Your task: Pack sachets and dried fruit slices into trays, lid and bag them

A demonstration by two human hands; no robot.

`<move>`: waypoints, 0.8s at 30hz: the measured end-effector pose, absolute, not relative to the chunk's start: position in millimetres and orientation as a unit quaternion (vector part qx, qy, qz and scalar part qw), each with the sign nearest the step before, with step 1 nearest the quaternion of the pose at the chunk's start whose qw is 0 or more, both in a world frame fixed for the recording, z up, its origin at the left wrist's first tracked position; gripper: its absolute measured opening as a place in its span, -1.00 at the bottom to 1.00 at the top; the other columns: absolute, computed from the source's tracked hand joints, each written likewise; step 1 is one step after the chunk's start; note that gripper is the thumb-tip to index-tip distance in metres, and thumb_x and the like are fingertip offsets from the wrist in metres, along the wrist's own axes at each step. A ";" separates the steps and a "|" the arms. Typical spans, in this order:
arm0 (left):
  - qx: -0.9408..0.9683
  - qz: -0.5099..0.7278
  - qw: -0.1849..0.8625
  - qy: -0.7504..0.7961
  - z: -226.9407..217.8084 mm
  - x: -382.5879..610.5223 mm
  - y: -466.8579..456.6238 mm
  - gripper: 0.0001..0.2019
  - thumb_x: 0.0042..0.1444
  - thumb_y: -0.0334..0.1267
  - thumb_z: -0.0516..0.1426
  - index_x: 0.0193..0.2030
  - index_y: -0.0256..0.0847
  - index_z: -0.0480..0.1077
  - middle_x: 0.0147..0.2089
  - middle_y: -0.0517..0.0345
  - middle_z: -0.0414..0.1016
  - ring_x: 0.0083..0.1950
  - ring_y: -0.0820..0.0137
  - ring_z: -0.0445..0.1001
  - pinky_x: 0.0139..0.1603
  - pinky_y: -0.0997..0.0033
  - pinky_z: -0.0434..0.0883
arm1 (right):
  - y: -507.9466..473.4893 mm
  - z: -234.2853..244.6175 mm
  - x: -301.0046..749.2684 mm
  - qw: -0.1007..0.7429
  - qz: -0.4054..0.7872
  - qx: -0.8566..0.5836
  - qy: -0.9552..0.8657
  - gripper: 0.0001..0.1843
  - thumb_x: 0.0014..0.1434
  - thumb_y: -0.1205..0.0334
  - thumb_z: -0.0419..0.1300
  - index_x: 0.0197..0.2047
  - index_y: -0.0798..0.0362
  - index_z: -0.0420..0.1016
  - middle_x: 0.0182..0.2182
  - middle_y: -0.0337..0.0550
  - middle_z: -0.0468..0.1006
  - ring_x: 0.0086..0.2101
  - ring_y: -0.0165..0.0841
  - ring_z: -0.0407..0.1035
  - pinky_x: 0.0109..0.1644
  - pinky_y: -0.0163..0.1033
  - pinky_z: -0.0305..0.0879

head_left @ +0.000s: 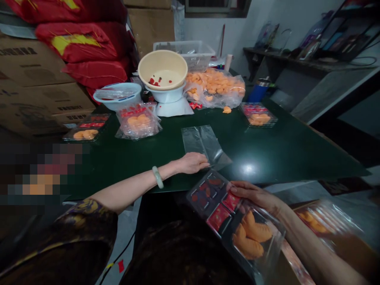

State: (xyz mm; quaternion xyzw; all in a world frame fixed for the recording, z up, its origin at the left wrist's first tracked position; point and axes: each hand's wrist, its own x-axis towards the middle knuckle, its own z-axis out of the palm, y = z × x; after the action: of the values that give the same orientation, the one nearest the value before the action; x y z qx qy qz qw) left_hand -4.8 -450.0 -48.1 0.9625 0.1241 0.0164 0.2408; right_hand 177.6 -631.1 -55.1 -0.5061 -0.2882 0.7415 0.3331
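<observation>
My right hand (255, 196) grips a clear plastic compartment tray (219, 234) over the table's front edge, tilted toward me. Inside it are orange curved pieces (252, 233) that look like fortune cookies, two red packets (219, 217) and small dark red bits in the upper compartments. With a pale green bangle on its wrist, my left hand (192, 162) rests at the near end of a flat clear plastic bag (200, 138), fingers closed at its edge. The tray's top corner is just below the bag.
On the green table (166, 158) are a filled tray (258, 114) at right, bagged packs (138, 120), another tray (86, 128), a cream basin (163, 69) on a scale, and a big bag of orange pieces (216, 83). A carton (347, 253) with packs stands at lower right.
</observation>
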 end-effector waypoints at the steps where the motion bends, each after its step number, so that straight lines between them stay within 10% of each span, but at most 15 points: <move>1: 0.964 0.008 0.238 0.118 -47.1 -5.8 -450.0 -0.77 0.20 -0.27 -0.08 -0.45 -0.24 0.25 -0.36 0.17 0.33 -0.33 0.48 0.29 -0.29 0.53 0.19 | -631.8 -54.4 178.9 0.329 0.742 -0.505 -0.293 -0.69 0.04 0.04 0.26 -0.31 0.12 0.35 -0.63 -0.31 0.42 -0.68 -0.57 0.28 -0.65 -0.51 0.08; 12: 0.996 0.046 0.067 0.022 -29.3 -5.9 -471.6 -0.87 0.06 -0.50 -0.06 -0.35 -0.27 0.26 0.01 -0.05 0.31 -0.03 0.30 0.27 -0.10 0.36 0.25 | -628.4 -43.8 178.3 0.354 0.736 -0.509 -0.272 -0.68 -0.04 0.07 0.31 -0.34 0.12 0.37 -0.66 -0.33 0.40 -0.69 -0.55 0.28 -0.66 -0.50 0.09; 24: 0.997 0.018 0.069 0.001 -20.3 -4.6 -466.4 -0.79 0.02 -0.53 -0.04 -0.20 -0.31 0.29 0.17 -0.13 0.24 0.13 0.24 0.28 0.05 0.30 0.26 | -643.2 -41.9 183.9 0.412 0.653 -0.573 -0.276 -0.27 0.05 0.15 0.24 0.26 -0.03 0.08 -0.63 -0.29 0.49 -0.67 -0.48 0.33 -0.68 -0.47 0.07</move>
State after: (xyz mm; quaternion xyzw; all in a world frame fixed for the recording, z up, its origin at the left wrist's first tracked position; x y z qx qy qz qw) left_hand -4.6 -466.4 -20.3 0.9974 0.0010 0.0185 0.0690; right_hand 183.9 -643.2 -41.9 -0.5728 -0.2756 0.6530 0.4117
